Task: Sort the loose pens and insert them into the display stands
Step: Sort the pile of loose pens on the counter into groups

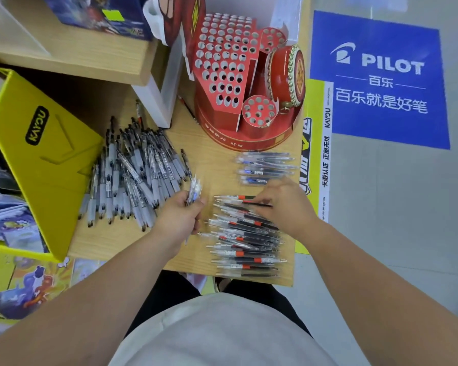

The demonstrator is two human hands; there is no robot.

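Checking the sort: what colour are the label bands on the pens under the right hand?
Red-orange bands on the pens beneath the right hand; head view.

A pen display stand [222,75] stood at the table's [217,159] far side, a small group of pens [265,167] laid just before it. Nearer, a row of pens [246,244] lay at the right and a loose pile of pens [132,175] at the left, beside a Kayou box [43,159]. A Pilot floor sign [378,80] lay right of the table.
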